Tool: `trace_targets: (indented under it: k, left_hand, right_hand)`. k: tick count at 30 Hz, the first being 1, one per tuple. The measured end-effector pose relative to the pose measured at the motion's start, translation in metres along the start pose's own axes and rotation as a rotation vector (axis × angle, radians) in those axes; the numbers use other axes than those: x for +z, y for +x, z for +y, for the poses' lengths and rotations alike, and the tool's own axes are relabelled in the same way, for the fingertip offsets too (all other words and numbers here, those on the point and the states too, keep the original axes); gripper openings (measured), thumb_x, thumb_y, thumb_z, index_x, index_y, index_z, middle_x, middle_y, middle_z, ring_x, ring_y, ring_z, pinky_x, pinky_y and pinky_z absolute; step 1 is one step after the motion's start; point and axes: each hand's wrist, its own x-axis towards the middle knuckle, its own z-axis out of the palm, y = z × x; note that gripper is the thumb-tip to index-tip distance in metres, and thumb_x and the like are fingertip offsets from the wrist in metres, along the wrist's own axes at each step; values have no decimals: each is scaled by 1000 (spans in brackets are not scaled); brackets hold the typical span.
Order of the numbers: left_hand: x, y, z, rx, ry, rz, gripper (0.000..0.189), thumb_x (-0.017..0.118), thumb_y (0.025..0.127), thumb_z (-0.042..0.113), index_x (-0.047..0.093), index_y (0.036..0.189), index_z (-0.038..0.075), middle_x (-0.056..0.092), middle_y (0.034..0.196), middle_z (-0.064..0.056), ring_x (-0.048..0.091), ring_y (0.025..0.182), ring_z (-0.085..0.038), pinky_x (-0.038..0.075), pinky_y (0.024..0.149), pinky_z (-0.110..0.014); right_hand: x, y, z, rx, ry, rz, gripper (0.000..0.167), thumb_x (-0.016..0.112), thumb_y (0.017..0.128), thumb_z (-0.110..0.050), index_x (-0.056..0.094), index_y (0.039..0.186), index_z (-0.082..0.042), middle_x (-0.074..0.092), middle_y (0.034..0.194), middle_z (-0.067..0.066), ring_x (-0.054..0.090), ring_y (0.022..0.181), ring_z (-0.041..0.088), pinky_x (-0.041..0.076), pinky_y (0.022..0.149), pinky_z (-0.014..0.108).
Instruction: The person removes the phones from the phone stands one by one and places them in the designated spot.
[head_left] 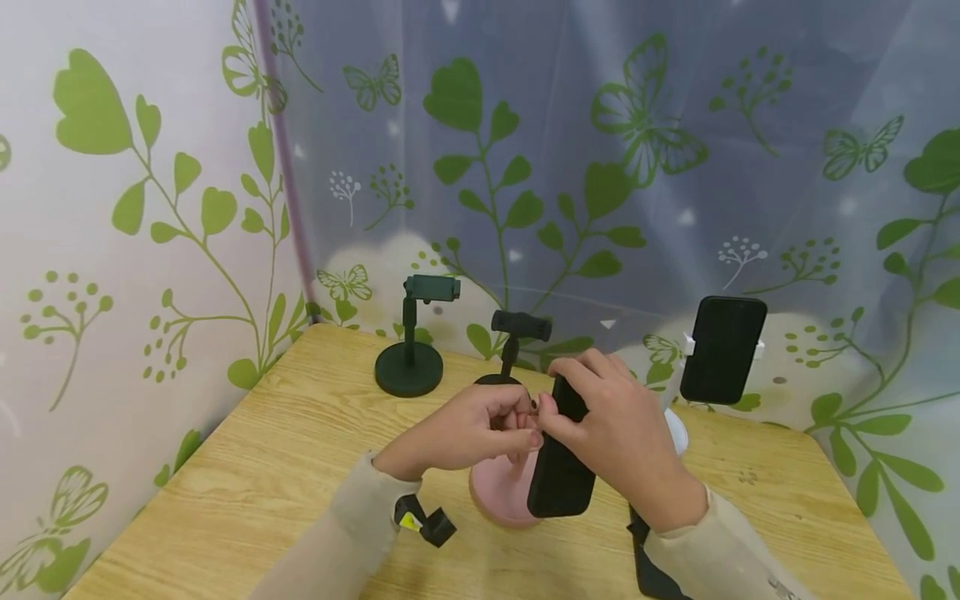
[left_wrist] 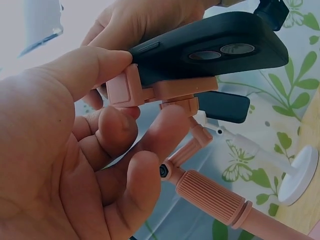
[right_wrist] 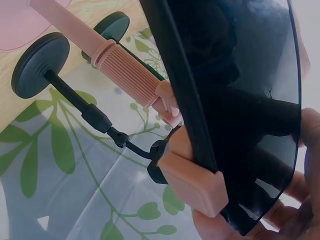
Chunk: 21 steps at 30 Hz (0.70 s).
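A black phone (head_left: pixel 561 485) stands tilted at the pink phone stand, whose round base (head_left: pixel 501 498) rests on the table. My right hand (head_left: pixel 617 429) grips the phone by its edges, its fingers around the upper end in the head view. My left hand (head_left: pixel 476 423) pinches the pink clamp (left_wrist: pixel 123 89) between thumb and fingers; the thumb tip also meets the phone's edge. The clamp's end (right_wrist: pixel 194 184) overlaps the phone's side in the right wrist view. Below it, the ribbed pink stem (left_wrist: pixel 212 196) leads down from a bent joint. The clamp's far end is hidden.
Behind stand a dark green phone stand (head_left: pixel 409 368) and a black one (head_left: pixel 521 326). At right, a white stand (head_left: pixel 677 431) carries another phone (head_left: pixel 723 350). A flat black object (head_left: pixel 654 573) lies by my right forearm. Patterned curtains border the wooden table (head_left: pixel 285 467).
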Motion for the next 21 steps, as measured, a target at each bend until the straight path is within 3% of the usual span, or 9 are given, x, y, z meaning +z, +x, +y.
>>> trace_targets:
  k: [21]
  left_hand:
    - [0, 2, -4, -10, -27, -30, 9, 63, 105, 20, 65, 100, 13, 68, 82, -2, 70, 73, -16, 53, 59, -29]
  right_hand:
    - [3, -3, 6, -23, 5, 34, 22, 72, 89, -24, 74, 108, -13, 64, 94, 2, 55, 73, 18, 42, 51, 29]
